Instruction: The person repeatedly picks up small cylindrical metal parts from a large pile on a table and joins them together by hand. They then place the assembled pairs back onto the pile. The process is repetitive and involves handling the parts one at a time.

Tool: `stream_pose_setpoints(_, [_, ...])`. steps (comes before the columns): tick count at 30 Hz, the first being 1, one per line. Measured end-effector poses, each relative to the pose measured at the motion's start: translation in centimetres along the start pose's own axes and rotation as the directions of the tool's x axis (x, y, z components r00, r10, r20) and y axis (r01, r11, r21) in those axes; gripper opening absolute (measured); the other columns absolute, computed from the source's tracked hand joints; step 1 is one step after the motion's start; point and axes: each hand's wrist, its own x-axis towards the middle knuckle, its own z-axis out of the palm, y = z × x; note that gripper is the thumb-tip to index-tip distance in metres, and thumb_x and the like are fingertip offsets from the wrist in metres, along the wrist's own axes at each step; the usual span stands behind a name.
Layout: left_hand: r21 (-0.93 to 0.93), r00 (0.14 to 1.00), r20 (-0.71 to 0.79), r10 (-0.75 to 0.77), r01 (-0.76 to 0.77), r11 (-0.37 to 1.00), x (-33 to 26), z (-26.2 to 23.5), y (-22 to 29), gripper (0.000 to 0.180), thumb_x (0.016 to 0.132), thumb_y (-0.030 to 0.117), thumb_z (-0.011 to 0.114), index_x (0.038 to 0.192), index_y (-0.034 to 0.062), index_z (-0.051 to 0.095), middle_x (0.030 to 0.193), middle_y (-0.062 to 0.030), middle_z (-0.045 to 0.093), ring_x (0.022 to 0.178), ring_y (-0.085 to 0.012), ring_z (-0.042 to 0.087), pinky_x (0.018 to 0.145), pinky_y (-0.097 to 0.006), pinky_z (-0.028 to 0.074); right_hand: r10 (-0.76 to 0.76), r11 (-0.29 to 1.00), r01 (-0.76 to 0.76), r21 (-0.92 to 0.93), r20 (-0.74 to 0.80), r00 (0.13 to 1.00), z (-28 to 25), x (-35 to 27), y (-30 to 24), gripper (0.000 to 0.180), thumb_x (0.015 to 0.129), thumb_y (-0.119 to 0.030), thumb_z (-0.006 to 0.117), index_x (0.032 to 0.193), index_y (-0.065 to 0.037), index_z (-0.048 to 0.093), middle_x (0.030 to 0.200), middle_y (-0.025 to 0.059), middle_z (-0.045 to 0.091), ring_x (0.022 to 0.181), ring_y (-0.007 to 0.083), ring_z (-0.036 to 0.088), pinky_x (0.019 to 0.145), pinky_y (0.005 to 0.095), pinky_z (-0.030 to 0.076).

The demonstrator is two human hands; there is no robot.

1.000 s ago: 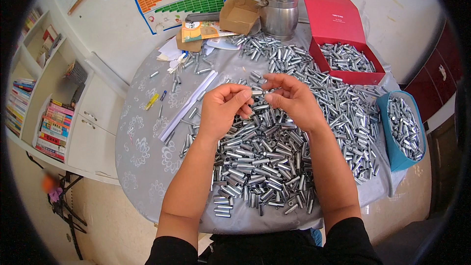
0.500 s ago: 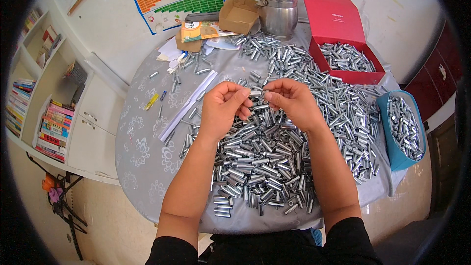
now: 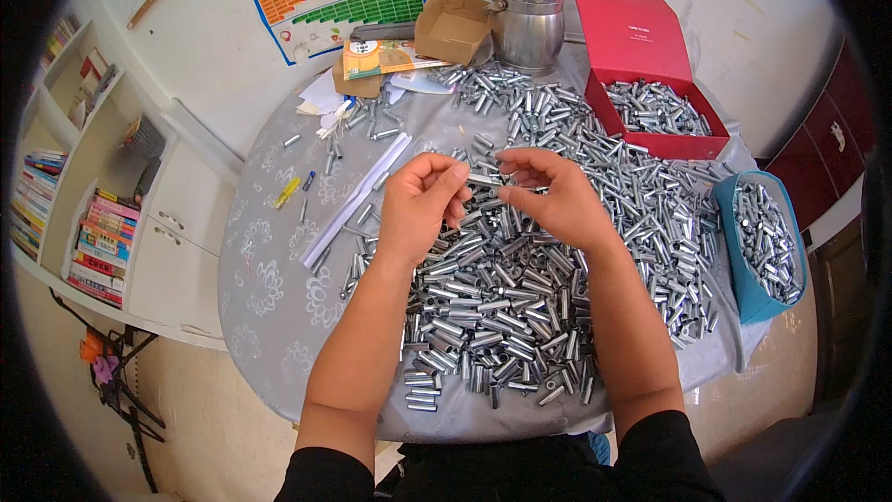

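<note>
My left hand [image 3: 418, 203] pinches a short shiny metal tube [image 3: 482, 180] between thumb and fingers, above the heap. The tube lies nearly level, its far end pointing to the right. My right hand [image 3: 557, 197] is close to that end, with thumb and index finger apart. Whether its thumb touches the tube, I cannot tell. Below both hands spreads a large heap of loose metal tubes [image 3: 502, 302], some with narrower rods or bolt ends among them.
An open red box [image 3: 662, 145] and a teal fabric bin [image 3: 740, 260] hold more metal pieces at the right. A steel canister [image 3: 528, 33] and small cardboard box [image 3: 452, 28] stand at the back. On the left lie a white strip [image 3: 358, 200] and a yellow tool [image 3: 287, 191].
My right thumb and index finger have spread apart from the tube's right end. The tube has tilted slightly downward at that end, and my left hand has barely moved.
</note>
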Motion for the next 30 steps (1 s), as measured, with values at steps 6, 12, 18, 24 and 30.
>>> stream_pose_setpoints(6, [-0.022,0.997,0.072,-0.003,0.004,1.000,0.0,0.3,0.2,0.018,0.095,0.016,0.059,0.103,0.0002,0.062,0.080,-0.0086,0.066,0.055,-0.0094,0.057,0.047,-0.023,0.047,0.091,0.983,-0.106,0.153,0.103,0.991,-0.1,0.1,-0.3,0.021,0.084,-0.009,0.072,0.102,0.002,0.068,0.084,0.0012,0.067,0.076,0.0072,0.058,0.070,0.0242,0.049])
stream_pose_setpoints(12, [0.050,0.997,0.080,-0.008,0.004,0.999,-0.3,0.4,0.8,0.015,0.095,0.015,0.058,0.097,0.0010,0.061,0.080,-0.0080,0.067,0.057,-0.0089,0.057,0.049,-0.022,0.047,0.172,0.963,-0.192,0.189,0.117,0.978,-0.4,0.1,-0.7,0.016,0.084,-0.009,0.072,0.096,0.001,0.068,0.081,-0.0016,0.065,0.072,0.0046,0.055,0.065,0.0218,0.046])
stream_pose_setpoints(18, [0.177,0.997,0.059,-0.053,0.042,0.983,0.0,-1.3,1.3,0.009,0.090,0.012,0.060,0.087,0.0037,0.060,0.077,-0.0061,0.066,0.055,-0.0087,0.055,0.049,-0.020,0.042,0.187,0.971,-0.192,0.141,0.050,0.981,-2.0,0.3,0.0,0.013,0.083,-0.008,0.069,0.093,0.000,0.066,0.077,-0.0019,0.062,0.069,0.0043,0.053,0.063,0.0215,0.044])
stream_pose_setpoints(24, [0.643,0.919,0.392,0.042,-0.306,0.702,-0.1,-2.6,0.5,0.009,0.082,0.011,0.066,0.079,0.0030,0.064,0.080,-0.0032,0.064,0.071,-0.0132,0.057,0.062,-0.027,0.045,0.200,0.977,-0.199,0.073,-0.015,0.980,-1.9,0.3,0.1,0.016,0.083,-0.013,0.066,0.091,0.001,0.067,0.075,-0.0018,0.061,0.068,0.0054,0.051,0.062,0.0228,0.042])
stream_pose_setpoints(30, [0.479,0.560,0.823,-0.099,-0.588,0.652,-1.8,0.7,1.8,0.013,0.076,0.015,0.070,0.085,0.0055,0.067,0.084,-0.0080,0.064,0.079,-0.0261,0.061,0.070,-0.037,0.049,0.214,0.974,-0.202,0.107,-0.126,0.969,-1.7,0.4,0.4,0.019,0.085,-0.017,0.066,0.090,0.002,0.067,0.071,-0.0034,0.058,0.066,0.0049,0.048,0.059,0.0228,0.039])
